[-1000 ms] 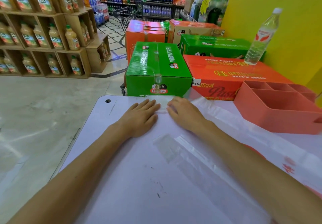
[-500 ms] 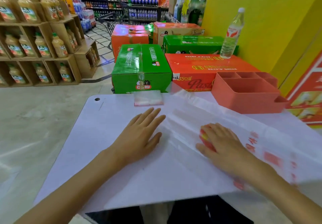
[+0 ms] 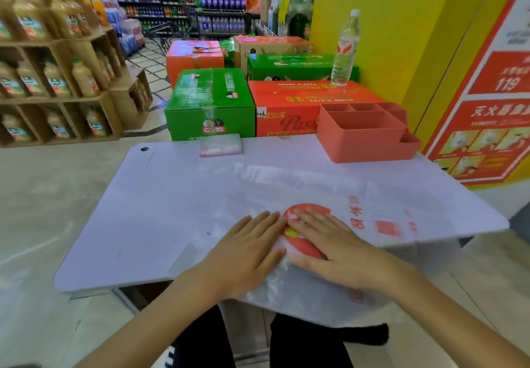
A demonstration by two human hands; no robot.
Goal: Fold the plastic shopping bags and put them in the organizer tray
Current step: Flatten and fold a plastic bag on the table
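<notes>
A translucent white plastic shopping bag with red print lies spread flat across the white table, its near end hanging over the front edge. My left hand and my right hand press flat on it side by side, fingers straight, over the red logo. A small folded bag lies at the table's far edge. The coral organizer tray stands at the far right corner, its visible compartments holding nothing.
Green and orange cartons stand stacked just behind the table, a water bottle on one. Wooden shelves of juice bottles fill the left. A yellow wall with a red poster rises on the right.
Both hands have slid from the table's far edge toward me along the spread bag and now lie together near the front edge. The folded bag is left lying at the far edge.
</notes>
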